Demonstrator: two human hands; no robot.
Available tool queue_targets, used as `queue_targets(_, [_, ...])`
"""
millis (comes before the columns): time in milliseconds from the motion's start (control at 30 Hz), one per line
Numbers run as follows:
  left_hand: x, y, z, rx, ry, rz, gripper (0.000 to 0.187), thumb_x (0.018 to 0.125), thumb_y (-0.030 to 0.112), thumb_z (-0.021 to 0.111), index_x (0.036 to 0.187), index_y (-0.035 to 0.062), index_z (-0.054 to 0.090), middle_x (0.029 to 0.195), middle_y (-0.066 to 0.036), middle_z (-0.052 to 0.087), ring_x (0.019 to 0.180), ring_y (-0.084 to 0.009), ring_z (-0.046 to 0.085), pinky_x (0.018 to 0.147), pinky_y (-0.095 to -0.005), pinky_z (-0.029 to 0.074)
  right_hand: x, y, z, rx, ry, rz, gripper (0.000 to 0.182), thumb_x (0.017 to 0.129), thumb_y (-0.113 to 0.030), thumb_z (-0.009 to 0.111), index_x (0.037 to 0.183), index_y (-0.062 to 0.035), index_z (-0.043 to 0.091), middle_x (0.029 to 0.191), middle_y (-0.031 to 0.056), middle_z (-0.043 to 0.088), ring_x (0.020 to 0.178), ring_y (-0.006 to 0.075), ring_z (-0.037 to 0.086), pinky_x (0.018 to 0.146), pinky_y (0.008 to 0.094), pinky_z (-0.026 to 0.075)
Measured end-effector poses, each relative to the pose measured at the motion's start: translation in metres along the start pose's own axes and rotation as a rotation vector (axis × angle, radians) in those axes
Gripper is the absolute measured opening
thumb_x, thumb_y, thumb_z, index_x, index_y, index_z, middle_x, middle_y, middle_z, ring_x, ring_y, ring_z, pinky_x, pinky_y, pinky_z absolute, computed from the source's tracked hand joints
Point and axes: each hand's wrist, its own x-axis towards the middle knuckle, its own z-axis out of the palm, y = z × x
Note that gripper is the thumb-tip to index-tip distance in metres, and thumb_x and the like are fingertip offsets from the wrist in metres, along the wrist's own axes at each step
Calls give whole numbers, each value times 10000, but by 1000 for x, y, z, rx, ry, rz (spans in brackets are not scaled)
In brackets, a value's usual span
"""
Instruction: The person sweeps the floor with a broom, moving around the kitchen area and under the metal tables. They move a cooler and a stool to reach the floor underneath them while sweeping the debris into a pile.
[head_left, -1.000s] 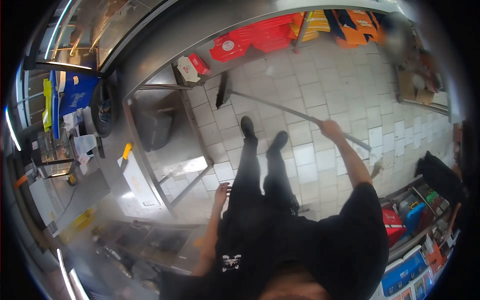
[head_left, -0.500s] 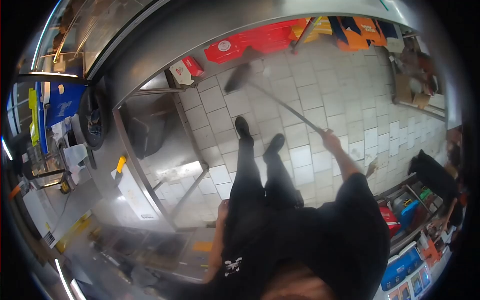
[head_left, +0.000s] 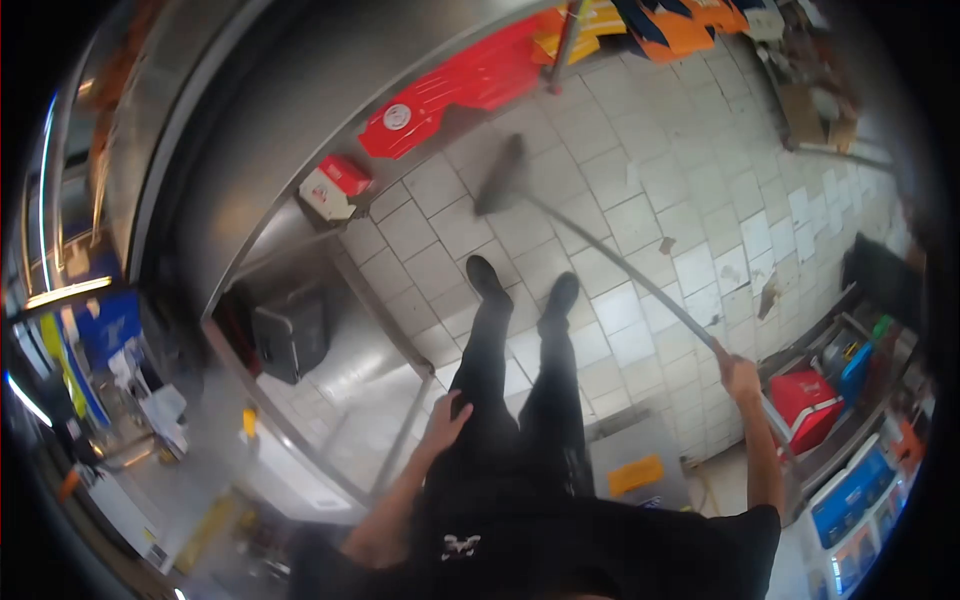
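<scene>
My right hand (head_left: pixel 740 378) is closed round the upper end of a long grey handle. The handle slants up and left to a dark broom head (head_left: pixel 503 178), blurred, resting on the pale tiled floor (head_left: pixel 630 222) beyond my shoes. By my left thigh is my left hand (head_left: pixel 445 422), its fingers loosely curled and the thumb apart, with the dark trousers showing between them. I make out nothing held in it.
Red flattened boxes (head_left: pixel 450 98) and a small red-and-white box (head_left: pixel 335 188) lie under the metal counter. A metal table (head_left: pixel 375 300) with a dark bin (head_left: pixel 290 340) stands left. Brown scraps (head_left: pixel 768 300) lie on the floor. A red container (head_left: pixel 805 405) is at the right.
My right hand has moved right and lower in view, and the broom head has shifted slightly right and nearer. My left hand has come forward over the thigh. The view has turned.
</scene>
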Motion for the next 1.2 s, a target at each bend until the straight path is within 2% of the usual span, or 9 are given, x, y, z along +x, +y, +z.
queue_targets(133, [7,-18,-15,-23,56,-41,423,901,219,612,1246,1,499,1230,-192,534,1193,-338,489,1024,-394,370,230,-91,171,69,-28,-78,633,851,-105,516,1405,-382,388,678,142,602,578,321,610,530,452,488])
queue_targets(233, [8,-9,-24,46,75,-219,419,905,179,596,1256,-15,474,1261,-187,503,1187,-303,485,1027,-373,352,386,-180,266,212,49,-202,640,880,-134,480,1466,-314,296,767,162,609,600,300,607,561,417,490])
queue_targets(300, [18,0,-17,76,137,-252,421,906,175,590,1259,-17,468,1259,-186,500,1184,-300,484,1022,-374,353,467,-248,288,379,117,-249,437,881,-148,481,1302,-251,540,779,154,622,681,296,628,612,430,506])
queue_targets(400, [24,-8,-8,114,225,-285,417,908,159,571,1265,-21,456,1255,-186,493,1170,-299,488,1015,-382,356,545,-341,323,469,220,-255,582,928,-106,407,1434,-381,324,726,113,626,647,289,649,599,402,545])
queue_targets(567, [30,9,-11,134,233,-296,420,911,177,580,1271,-4,462,1282,-161,478,1207,-274,445,1036,-375,321,520,-251,342,432,120,-228,560,926,-156,439,1428,-383,337,694,105,606,624,274,632,579,412,515])
queue_targets(767, [29,10,-23,-15,109,-253,345,904,116,578,1222,11,497,1206,-150,540,1147,-253,498,1001,-352,359,150,1,325,102,-6,65,589,876,-76,476,1422,-283,397,627,141,565,555,312,579,511,430,474])
queue_targets(900, [34,13,-27,-10,65,-250,326,889,92,578,1197,9,510,1151,-138,554,1107,-248,509,983,-352,373,-28,31,198,416,-110,278,549,847,-84,533,1385,-172,471,610,146,522,495,311,530,490,416,464])
queue_targets(1067, [44,20,-28,2,18,-238,334,887,87,574,1208,33,496,1141,-111,534,1047,-215,510,925,-329,396,-31,19,210,259,47,197,622,803,-66,585,1396,-204,456,624,150,519,461,304,506,456,390,446])
queue_targets(1200, [45,21,-34,76,43,-286,347,891,87,572,1224,53,481,1122,-92,521,997,-173,494,866,-307,406,146,-56,273,332,-76,168,642,871,-21,448,1426,-336,377,728,150,593,556,289,579,528,414,488])
